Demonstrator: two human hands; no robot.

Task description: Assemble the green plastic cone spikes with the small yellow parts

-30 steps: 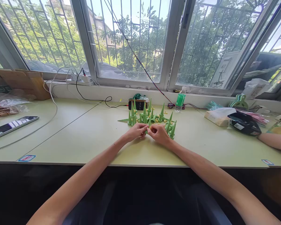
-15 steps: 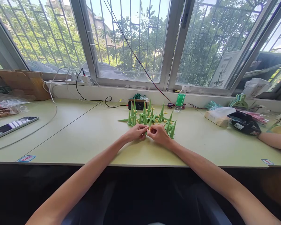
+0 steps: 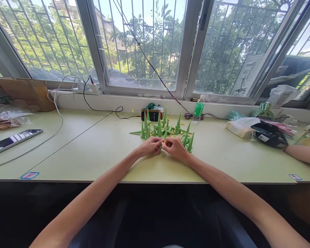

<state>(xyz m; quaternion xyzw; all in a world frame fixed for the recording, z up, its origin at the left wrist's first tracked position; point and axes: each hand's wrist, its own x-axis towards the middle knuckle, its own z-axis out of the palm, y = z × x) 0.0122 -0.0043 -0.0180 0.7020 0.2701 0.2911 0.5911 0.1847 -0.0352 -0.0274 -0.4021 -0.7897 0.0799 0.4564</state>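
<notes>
My left hand [image 3: 150, 146] and my right hand [image 3: 176, 147] meet low over the table, fingertips pinched close together. Between them is a green plastic watering spike [image 3: 165, 134], its cone pointing up, and a bit of yellow shows at the fingertips. The fingers cover most of its lower part. Just beyond the hands stand several more green watering spikes [image 3: 178, 123], mostly upright; one spike [image 3: 135, 132] lies on its side, pointing left. Small yellow valve pieces [image 3: 182, 124] show among them. More spikes [image 3: 190, 142] stand close to my right hand.
Behind the spikes a black device with a lit display [image 3: 155, 115] leans by a green-labelled bottle [image 3: 198, 109]. A phone [image 3: 15, 140] and a white cable [image 3: 60, 120] lie left. On the right are a tissue pack [image 3: 242, 127], a black item [image 3: 269, 134] and another person's arm [image 3: 303, 154].
Both hands stay nearly in place, still pinched at the same watering spike. The view has shifted very slightly; nothing else visibly moves.
</notes>
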